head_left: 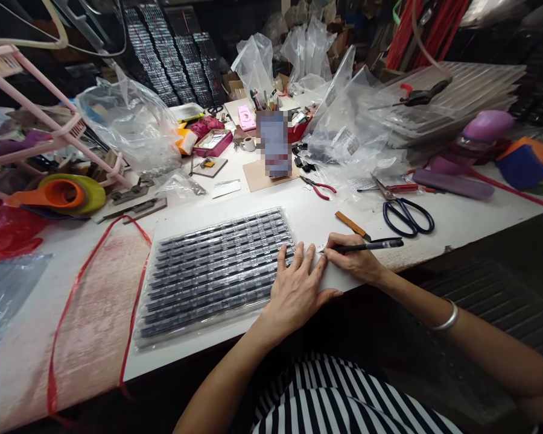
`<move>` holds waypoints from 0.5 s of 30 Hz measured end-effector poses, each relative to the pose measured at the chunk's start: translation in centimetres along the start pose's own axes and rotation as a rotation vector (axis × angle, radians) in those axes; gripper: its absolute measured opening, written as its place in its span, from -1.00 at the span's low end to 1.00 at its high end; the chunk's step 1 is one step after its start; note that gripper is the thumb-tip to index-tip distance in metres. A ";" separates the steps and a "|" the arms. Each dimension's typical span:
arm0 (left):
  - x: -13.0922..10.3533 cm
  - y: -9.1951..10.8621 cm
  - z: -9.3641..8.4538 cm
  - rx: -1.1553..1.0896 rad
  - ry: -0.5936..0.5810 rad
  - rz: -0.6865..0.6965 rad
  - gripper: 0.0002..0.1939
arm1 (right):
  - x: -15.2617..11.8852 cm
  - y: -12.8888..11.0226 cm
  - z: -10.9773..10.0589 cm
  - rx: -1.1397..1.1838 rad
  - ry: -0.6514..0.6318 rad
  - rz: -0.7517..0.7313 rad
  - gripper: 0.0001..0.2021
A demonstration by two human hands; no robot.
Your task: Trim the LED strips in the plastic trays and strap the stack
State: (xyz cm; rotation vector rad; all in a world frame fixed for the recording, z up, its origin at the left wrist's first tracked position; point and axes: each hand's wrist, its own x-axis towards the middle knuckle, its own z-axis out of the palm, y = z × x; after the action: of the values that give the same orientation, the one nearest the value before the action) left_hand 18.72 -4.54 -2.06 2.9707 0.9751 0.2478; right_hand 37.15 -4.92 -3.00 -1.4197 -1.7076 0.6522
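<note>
My right hand (353, 258) is closed around a black pen (375, 245), its tip down near small marks on the white tabletop. Spread flat, my left hand (298, 283) lies with its fingertips partly over the right edge of a clear plastic tray (217, 319). Rows of small black parts (217, 265) fill that tray. Just beyond my right hand lie a brown-handled blade tool (350, 224) and scissors with dark blue handles (407, 216). Whether a slip of paper lies under the pen tip, I cannot tell.
Red-handled pliers (319, 187) lie before a propped phone (276, 144) with a blurred screen. Clear plastic bags (348, 132) and stacked trays (461, 96) crowd the back right. At left are a pink rack (49, 126), an orange tape roll (63, 193) and a red strap (84, 271).
</note>
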 end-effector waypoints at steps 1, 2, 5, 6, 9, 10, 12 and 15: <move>0.0 0.0 0.0 -0.002 0.001 -0.001 -0.31 | 0.0 0.0 0.0 0.001 -0.002 0.001 -0.84; 0.0 0.0 0.0 -0.003 0.001 -0.002 -0.31 | 0.0 -0.1 0.0 0.002 -0.006 0.003 -0.84; 0.0 0.0 -0.1 -0.003 0.008 0.002 -0.31 | 0.2 -0.1 -0.2 0.039 -0.008 0.034 -0.84; 0.0 0.0 -0.1 -0.002 0.010 0.003 -0.32 | 0.3 -0.1 -0.3 0.061 -0.005 0.053 -0.84; 0.0 -0.1 -0.2 -0.005 0.016 0.002 -0.34 | 0.6 -0.1 -0.8 0.119 0.002 0.104 -0.83; 0.0 -0.1 -0.3 -0.007 0.015 0.001 -0.35 | 0.6 -0.1 -1.0 0.123 0.002 0.103 -0.84; 0.0 -0.1 -0.3 -0.007 0.009 0.000 -0.35 | 0.6 -0.1 -1.2 0.115 0.000 0.080 -0.85; 0.1 -0.1 -0.3 0.006 0.004 0.006 -0.36 | 0.4 -0.1 -1.1 0.082 0.005 0.042 -0.87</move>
State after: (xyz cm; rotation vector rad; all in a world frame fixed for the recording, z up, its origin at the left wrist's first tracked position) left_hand 18.66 -4.46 -1.73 2.9799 0.9699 0.2517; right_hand 37.96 -4.69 -2.22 -1.4021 -1.6329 0.7330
